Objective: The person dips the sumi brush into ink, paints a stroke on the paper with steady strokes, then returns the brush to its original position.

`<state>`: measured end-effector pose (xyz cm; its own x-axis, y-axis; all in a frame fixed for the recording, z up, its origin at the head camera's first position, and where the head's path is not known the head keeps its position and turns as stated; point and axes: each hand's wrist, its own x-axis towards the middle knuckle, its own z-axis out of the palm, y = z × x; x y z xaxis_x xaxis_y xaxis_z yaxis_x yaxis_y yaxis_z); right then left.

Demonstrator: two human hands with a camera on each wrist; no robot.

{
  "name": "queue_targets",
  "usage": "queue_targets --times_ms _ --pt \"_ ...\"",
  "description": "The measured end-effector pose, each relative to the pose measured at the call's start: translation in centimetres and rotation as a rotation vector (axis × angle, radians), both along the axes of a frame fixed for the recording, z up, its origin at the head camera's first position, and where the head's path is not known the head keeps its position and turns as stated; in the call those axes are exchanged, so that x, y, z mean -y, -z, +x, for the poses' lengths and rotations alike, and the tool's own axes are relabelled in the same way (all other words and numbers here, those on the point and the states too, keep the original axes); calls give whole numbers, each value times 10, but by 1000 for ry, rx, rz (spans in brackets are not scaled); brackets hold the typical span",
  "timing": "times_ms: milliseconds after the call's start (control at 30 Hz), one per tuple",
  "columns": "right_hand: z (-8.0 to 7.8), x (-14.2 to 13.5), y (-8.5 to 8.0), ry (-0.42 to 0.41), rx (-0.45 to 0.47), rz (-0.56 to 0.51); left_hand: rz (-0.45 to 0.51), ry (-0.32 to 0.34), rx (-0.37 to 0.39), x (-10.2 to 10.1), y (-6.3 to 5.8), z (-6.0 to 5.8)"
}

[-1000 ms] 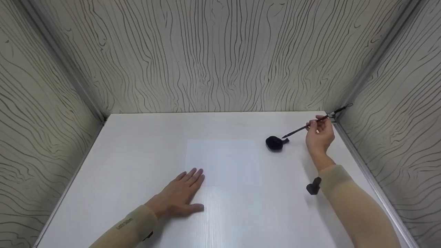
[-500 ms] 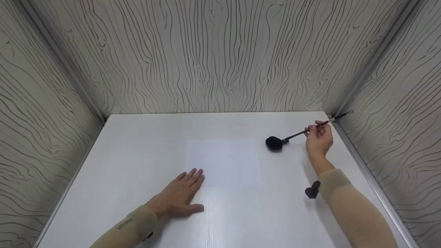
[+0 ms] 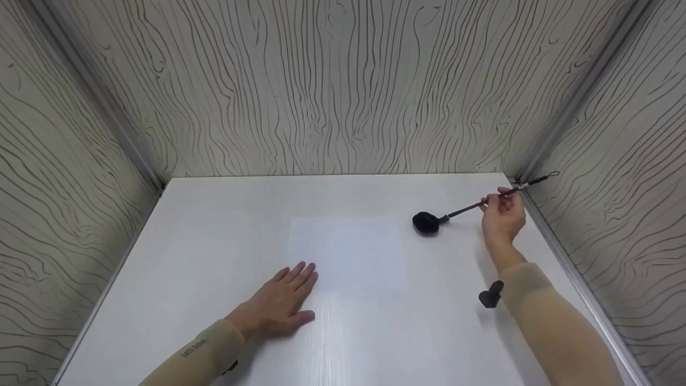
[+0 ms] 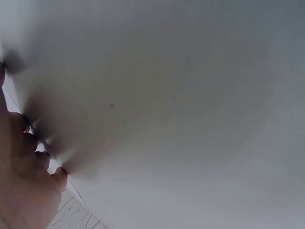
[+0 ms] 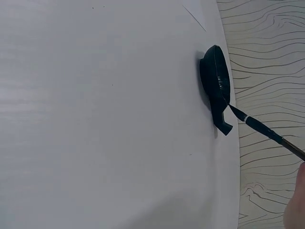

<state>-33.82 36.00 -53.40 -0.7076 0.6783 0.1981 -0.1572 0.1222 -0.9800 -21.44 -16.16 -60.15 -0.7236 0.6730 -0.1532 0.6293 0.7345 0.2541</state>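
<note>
In the head view, my left hand [image 3: 286, 300] lies flat with spread fingers. Its fingertips rest on the lower left corner of a white sheet of paper [image 3: 353, 252]. The left wrist view has the edge of this hand [image 4: 28, 181] against the white surface. A dark writing brush [image 3: 466, 209] is pinched in my right hand [image 3: 504, 217], slanting down to the left. Its dark tip meets the rim of a small black ink dish [image 5: 207, 78] near the short handle, as the right wrist view shows. How deep the tip sits, I cannot tell.
The white table [image 3: 225, 230] carries the paper in its middle, with the dish to the paper's right. Wood-grain patterned walls [image 3: 332, 96] enclose the back and both sides. A small black device [image 3: 490, 295] sticks out from the right sleeve.
The brush tip has come down from above the dish handle to the dish's edge. My right hand dropped slightly, then shifted a little to the right. The left hand is almost still.
</note>
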Motion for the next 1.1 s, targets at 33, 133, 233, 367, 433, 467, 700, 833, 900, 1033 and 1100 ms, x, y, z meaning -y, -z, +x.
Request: queue_targets --times_ms 33,133,233,367,433,467,700,833,900,1033,1100 --pt "0 -1 -1 3 -3 -4 -1 0 0 0 0 0" --pt "0 -2 -2 2 -14 -18 -4 -1 1 0 -1 0" --pt "0 -1 -2 -9 -22 -39 -4 -3 7 0 -2 0" --pt "1 2 -1 -21 -3 -28 -6 0 7 0 -2 1" --pt "2 2 0 -23 8 -19 -12 1 0 0 -2 1" --pt "2 3 1 -26 12 -9 -17 1 -7 -1 -2 1" --pt "5 3 4 -24 4 46 -59 -8 -33 -2 -2 1" --pt "6 -1 3 7 -28 57 -59 -8 -31 -3 -2 1" --pt "6 -3 0 23 -40 64 -58 -9 -30 -3 -2 1" --pt "6 -8 -4 34 -55 53 -52 -8 -30 -3 -2 1" --pt "6 -9 -5 32 -55 44 -50 -6 -36 -3 -2 1"
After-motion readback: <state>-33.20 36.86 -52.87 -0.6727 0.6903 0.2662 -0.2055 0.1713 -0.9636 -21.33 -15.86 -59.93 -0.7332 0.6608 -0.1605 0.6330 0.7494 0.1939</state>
